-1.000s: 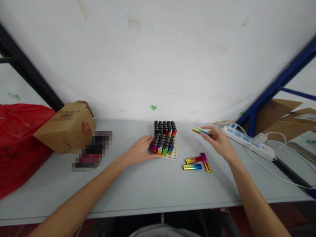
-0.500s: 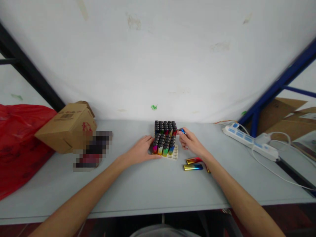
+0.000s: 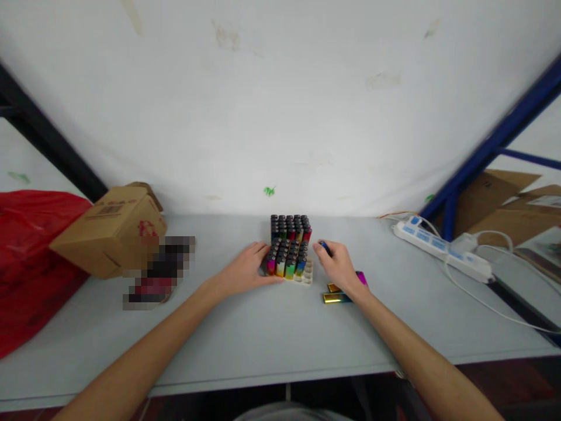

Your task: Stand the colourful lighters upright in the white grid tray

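A pale tray [image 3: 308, 272] stands mid-table, with rows of upright lighters [image 3: 290, 268] in its sockets. Their bodies are brightly coloured and their tops black. Along the right side of the tray, a few sockets hold nothing. My left hand [image 3: 245, 270] steadies the tray from the left, its thumb along the front edge and its fingers beside the lighters. Just right of the tray, my right hand [image 3: 339, 264] pinches a blue lighter [image 3: 325, 248] with a dark end. Loose metallic lighters [image 3: 336, 298] lie under and beside my right wrist, partly hidden by it.
Behind the tray stands another block of upright lighters [image 3: 291, 220]. On the left are a cardboard box [image 3: 118, 228], a red plastic bag [image 3: 35, 263] and a blurred-out item [image 3: 162, 269]. A white power strip [image 3: 442, 248] with cables lies on the right, near a blue post [image 3: 477, 158].
My right hand has come slightly nearer to me with the blue lighter, now level with the sockets on the right. My left hand stays at the tray. The view has shifted a little.
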Demonstrator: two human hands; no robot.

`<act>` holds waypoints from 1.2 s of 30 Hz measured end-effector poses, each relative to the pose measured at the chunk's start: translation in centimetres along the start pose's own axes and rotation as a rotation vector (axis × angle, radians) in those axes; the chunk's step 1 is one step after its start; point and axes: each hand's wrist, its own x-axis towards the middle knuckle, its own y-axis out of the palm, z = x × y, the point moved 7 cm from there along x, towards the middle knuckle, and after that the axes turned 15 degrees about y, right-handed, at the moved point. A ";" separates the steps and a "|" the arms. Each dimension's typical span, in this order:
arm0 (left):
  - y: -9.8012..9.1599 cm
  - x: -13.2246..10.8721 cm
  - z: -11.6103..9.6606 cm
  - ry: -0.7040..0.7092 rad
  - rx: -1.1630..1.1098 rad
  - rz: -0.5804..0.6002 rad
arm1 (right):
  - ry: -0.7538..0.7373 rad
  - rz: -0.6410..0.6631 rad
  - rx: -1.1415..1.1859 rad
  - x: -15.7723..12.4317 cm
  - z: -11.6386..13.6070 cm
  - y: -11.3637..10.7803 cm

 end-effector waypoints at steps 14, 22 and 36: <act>-0.3 0.1 -0.2 -0.022 -0.012 0.014 | -0.030 -0.011 -0.050 -0.7 1.1 -0.2; -0.1 0.1 -0.2 -0.036 -0.015 0.028 | -0.027 0.011 -0.067 -0.7 1.0 0.0; 0.0 0.1 -0.1 -0.011 -0.013 0.019 | -0.318 0.135 -0.145 -2.2 3.3 -2.5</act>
